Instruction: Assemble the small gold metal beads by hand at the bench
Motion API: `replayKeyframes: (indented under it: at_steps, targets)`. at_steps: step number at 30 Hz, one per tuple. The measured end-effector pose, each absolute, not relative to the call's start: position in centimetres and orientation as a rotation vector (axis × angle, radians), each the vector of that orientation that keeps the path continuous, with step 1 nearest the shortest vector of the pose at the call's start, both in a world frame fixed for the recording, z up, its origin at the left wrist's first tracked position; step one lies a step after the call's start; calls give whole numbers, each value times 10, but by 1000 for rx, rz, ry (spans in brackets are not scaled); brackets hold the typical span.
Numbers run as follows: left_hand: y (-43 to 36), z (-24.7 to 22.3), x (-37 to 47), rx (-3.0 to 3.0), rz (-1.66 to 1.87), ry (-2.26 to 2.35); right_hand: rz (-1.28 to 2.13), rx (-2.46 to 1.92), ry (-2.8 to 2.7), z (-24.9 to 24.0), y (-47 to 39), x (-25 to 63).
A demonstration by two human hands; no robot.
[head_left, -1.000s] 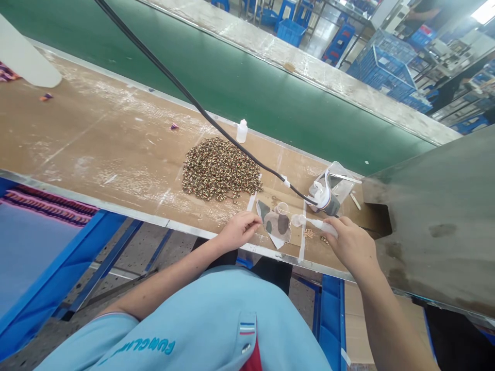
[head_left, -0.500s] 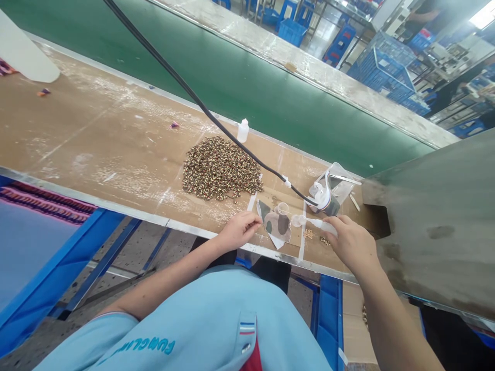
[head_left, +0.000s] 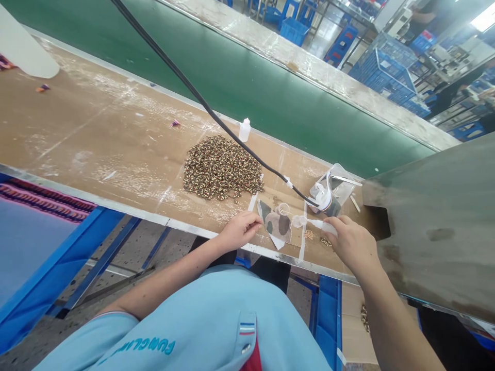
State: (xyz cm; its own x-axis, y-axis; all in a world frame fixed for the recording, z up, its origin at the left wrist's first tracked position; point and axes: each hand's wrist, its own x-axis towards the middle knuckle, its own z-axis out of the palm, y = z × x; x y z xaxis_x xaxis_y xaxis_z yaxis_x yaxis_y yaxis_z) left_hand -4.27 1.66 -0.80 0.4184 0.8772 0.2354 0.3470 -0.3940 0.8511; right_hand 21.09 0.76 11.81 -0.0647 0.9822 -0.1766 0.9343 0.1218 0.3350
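Observation:
My right hand is closed around a white squeeze bottle, its narrow nozzle directed left. Just off the nozzle sits a small clear lump or cap, too blurred to name. A camouflage-patterned patch lies on the bench, with a clear ring-shaped piece at its top edge. At the patch's left side, my left hand has its fingertips pinched together; whatever they hold is hidden. Small pale pieces and a few dark-and-gold pieces lie below the bottle.
A large pile of small dark-and-gold pieces covers mid-bench. Behind it stands a small white bottle. A black cable hangs across the bench to a dark-and-white device. A grey metal housing borders the right; a green belt runs behind.
The view has shifted very slightly. Both hands and the squeeze bottle keep nearly the same positions.

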Motion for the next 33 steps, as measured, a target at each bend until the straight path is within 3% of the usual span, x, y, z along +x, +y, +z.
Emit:
replayKeyframes:
  at_steps: [6, 9, 11, 16, 19, 23, 33]
  targets:
    - [17, -9, -43, 1935, 910, 1031, 77, 1990, 2058, 115, 7, 214]
    - [17, -9, -43, 1930, 901, 1036, -160, 2207, 2103, 104, 4, 222]
    - [16, -8, -43, 1923, 881, 1049, -481, 2386, 2109, 94, 0, 228]
    - [16, -6, -43, 1921, 860, 1059, -1671, 2677, 1924, 70, -11, 229]
    - [16, -6, -42, 1930, 884, 1055, -1977, 2836, 1825, 60, -15, 224]
    - [16, -8, -42, 1938, 909, 1061, -2097, 2887, 1785, 57, -12, 220]
    - [16, -7, -42, 1925, 905, 1069, -1956, 2928, 1848, 56, -12, 228]
